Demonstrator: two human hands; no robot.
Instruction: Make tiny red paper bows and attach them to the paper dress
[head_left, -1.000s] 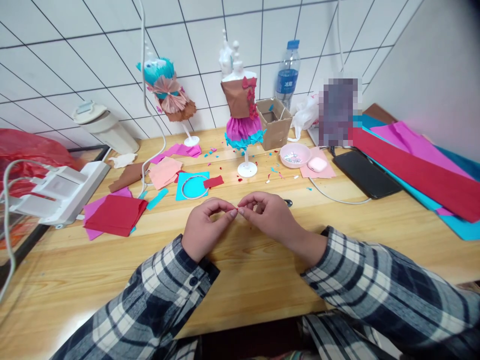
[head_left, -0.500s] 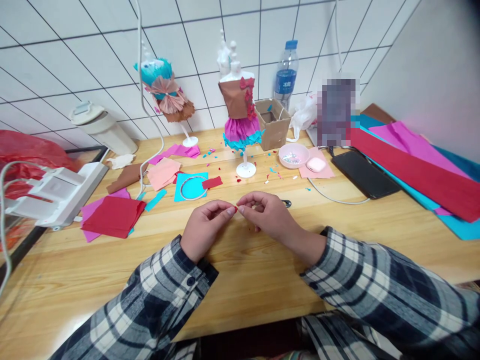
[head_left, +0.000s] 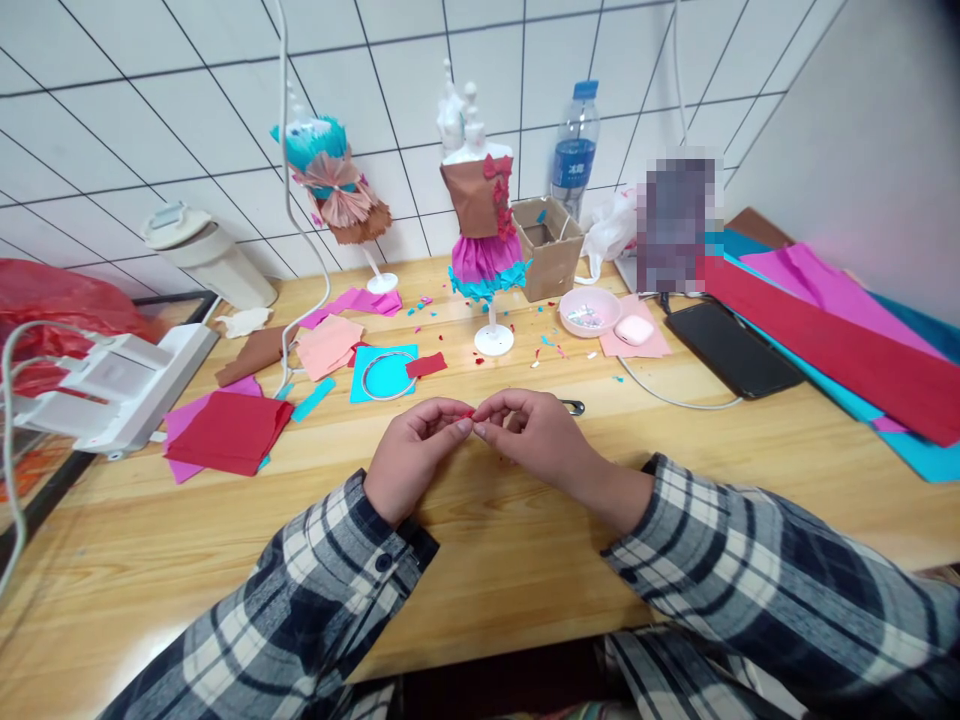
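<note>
Between my fingertips, over the middle of the wooden table, is a tiny piece of red paper (head_left: 469, 414). My left hand (head_left: 417, 448) pinches it from the left, thumb against forefinger. My right hand (head_left: 536, 432) meets it from the other side with thumb and forefinger closed, and the fingertips of both hands touch. Most of the piece is hidden by the fingers. Behind the hands stands a small dress-form stand (head_left: 480, 200) with a brown top, red bows, a magenta skirt and a blue ruffle. Scissors (head_left: 574, 407) lie partly hidden behind my right hand.
To the left lie red paper squares (head_left: 225, 432), a blue square with a ring (head_left: 384, 374) and a power strip (head_left: 157, 390). A second dress form (head_left: 334, 180) stands at the back. Rightward are a pink bowl (head_left: 590, 313), a phone (head_left: 733, 348) and long paper sheets (head_left: 832, 345).
The fingertips of both hands have drawn closer together, and my right fingers have curled in around the red piece. Everything on the table stays in place.
</note>
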